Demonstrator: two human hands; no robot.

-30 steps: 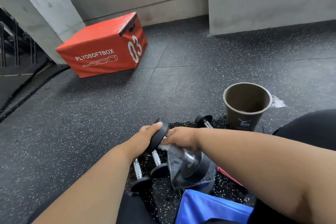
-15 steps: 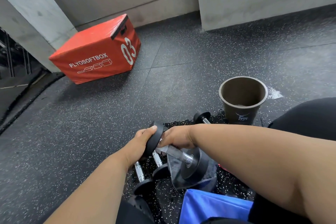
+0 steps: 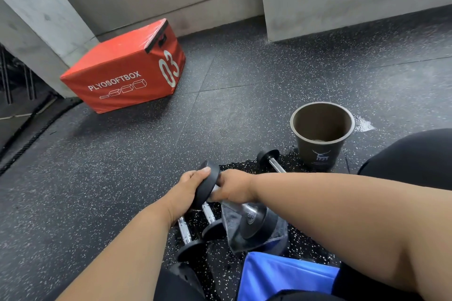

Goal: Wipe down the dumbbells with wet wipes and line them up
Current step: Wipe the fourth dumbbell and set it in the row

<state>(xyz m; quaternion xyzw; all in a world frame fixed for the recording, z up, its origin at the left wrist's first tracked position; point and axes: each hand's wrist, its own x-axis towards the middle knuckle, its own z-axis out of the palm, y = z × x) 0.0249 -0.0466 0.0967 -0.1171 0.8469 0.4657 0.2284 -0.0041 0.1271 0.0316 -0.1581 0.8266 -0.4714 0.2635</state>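
Dumbbell wiping is in hand on a speckled rubber gym floor, where a person holds one small weight just above the ground in front of their knees. Behind stand a red foam jump box and, nearer on the right, a dark paper cup beside a wet patch. Three more dumbbells lie under and beside the arms: two below the left wrist, one just short of the cup.

The left hand curls over the far black end disc, gripping it. The right hand sits on the bar just beside that disc, fingers bent around it; a grey wipe hangs beneath the near disc, and whether those fingers pinch it cannot be told.

Done well, the left hand would likely keep the disc from turning while the right draws the cloth firmly along the knurled bar, then around each disc face and rim. Setting it down parallel to its neighbours, ends level, looks the sensible finish.
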